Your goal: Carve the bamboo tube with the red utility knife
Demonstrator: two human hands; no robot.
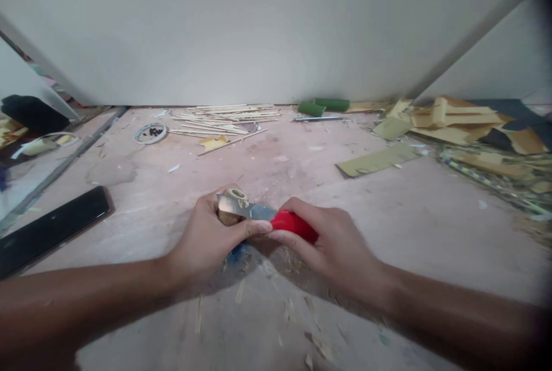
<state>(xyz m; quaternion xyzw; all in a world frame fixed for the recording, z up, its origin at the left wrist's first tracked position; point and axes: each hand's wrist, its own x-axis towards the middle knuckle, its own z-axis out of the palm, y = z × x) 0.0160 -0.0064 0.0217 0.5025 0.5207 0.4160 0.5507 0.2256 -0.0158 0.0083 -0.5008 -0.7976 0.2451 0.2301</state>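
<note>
My right hand (330,238) is closed round the red handle of a knife (295,226). Its blade points left, lying across a short, round, tan piece (229,217) that looks like bamboo or wood with a hole in its top end. That piece is gripped by my left hand (211,236), fingers behind it. My left thumb presses close to the blade's base, beside the handle. Small pale shavings cling to the blade. Below both hands, loose shavings (319,348) and a blue smudge (236,253) show on the work surface.
A black phone (56,230) lies at left. Further back are a round dish (150,133) of small dark bits, thin sticks (224,121) and green tube pieces (330,104). Strips and paper scraps (466,121) pile at right, near a flat olive strip (379,160). A white panel (259,31) stands behind.
</note>
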